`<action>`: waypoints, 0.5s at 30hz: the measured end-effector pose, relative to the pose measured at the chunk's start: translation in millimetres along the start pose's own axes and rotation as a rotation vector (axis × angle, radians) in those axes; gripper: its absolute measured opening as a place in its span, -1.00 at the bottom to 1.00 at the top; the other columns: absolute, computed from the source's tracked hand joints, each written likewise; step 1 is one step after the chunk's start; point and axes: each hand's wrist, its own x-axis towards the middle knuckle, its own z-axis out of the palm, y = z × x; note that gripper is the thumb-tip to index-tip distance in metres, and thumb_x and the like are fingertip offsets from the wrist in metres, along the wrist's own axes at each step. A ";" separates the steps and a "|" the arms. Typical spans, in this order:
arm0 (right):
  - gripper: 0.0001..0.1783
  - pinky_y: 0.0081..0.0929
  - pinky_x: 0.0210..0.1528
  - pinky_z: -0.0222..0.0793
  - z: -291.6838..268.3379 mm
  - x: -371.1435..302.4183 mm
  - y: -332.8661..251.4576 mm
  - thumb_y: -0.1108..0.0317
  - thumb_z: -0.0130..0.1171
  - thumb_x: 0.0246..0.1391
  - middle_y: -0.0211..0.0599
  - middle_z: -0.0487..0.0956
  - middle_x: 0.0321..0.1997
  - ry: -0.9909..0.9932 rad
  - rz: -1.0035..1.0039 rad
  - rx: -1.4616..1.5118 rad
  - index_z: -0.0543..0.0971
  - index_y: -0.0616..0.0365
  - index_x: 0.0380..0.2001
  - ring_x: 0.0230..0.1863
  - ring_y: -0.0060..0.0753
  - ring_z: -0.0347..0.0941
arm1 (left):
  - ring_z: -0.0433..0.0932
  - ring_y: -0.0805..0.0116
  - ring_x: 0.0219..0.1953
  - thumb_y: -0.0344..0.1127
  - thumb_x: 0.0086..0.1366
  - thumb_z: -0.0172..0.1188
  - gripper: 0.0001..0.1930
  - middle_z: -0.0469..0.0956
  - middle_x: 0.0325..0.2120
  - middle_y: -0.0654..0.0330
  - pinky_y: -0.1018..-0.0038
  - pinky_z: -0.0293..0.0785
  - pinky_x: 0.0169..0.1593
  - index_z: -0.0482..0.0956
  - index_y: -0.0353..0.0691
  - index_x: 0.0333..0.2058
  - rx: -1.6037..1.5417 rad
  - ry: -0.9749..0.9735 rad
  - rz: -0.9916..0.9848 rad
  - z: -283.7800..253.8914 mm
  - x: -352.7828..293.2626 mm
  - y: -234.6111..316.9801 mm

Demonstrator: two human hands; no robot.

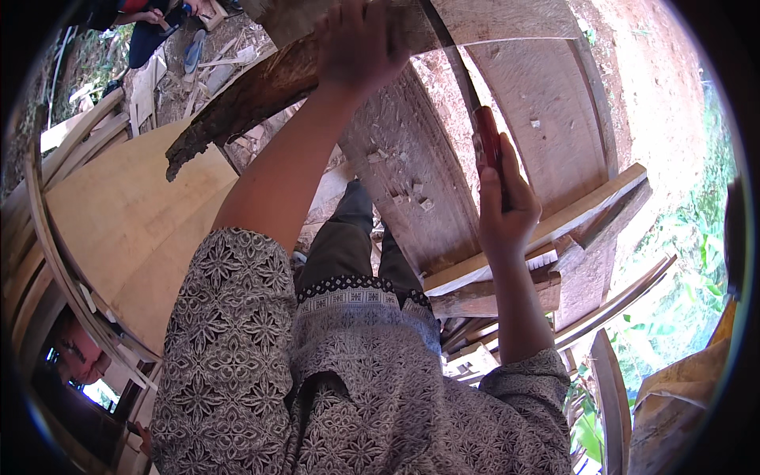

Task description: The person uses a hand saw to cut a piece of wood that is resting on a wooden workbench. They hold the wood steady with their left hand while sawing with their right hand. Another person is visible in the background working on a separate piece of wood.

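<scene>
My left hand presses down with spread fingers on a rough wooden board whose near edge carries dark, ragged bark. In my right hand is a long-bladed tool with a red handle, gripped in closed fingers. Its narrow dark blade runs up and away to the top of the picture, beside a paler piece of board. The far end of the blade is out of view, and I cannot tell whether its edge is toothed. Below the boards, wide planks hold small wood chips.
A pale wooden sheet lies at left beside curved strips of timber. Beams cross at right, with greenery beyond. At the upper left, another person's hand works above ground littered with offcuts. Another person is partly visible at the lower left.
</scene>
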 end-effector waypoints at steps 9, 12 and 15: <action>-0.47 -0.60 -0.19 0.43 -8.8 -31.0 -1.4 0.52 0.05 0.32 -0.13 0.66 -0.09 -0.034 0.124 -0.126 0.43 0.28 0.35 -0.24 -0.62 0.50 | 0.42 -0.16 -0.01 -0.07 0.15 0.20 -0.43 0.41 -0.12 -0.10 -0.10 0.35 0.05 0.42 -0.25 0.08 -0.048 -0.074 -0.050 10.2 1.5 1.6; -0.47 -0.68 -0.41 0.33 -17.0 -25.4 -2.3 0.58 0.08 0.29 -0.19 0.70 -0.21 -0.028 0.080 -0.174 0.45 0.27 0.33 -0.48 -0.77 0.42 | 0.41 -0.15 0.00 -0.08 0.17 0.20 -0.44 0.41 -0.12 -0.10 -0.10 0.32 0.08 0.42 -0.25 0.09 0.007 -0.006 0.030 0.9 1.5 6.3; -0.46 -0.69 -0.43 0.29 -29.8 -37.1 4.9 0.58 0.13 0.24 -0.44 0.58 -0.49 -0.023 -0.069 -0.163 0.48 0.28 0.30 -0.53 -0.77 0.41 | 0.40 -0.17 0.00 -0.09 0.18 0.20 -0.44 0.41 -0.11 -0.11 -0.10 0.31 0.09 0.41 -0.25 0.10 0.046 -0.025 0.012 -6.7 0.9 6.1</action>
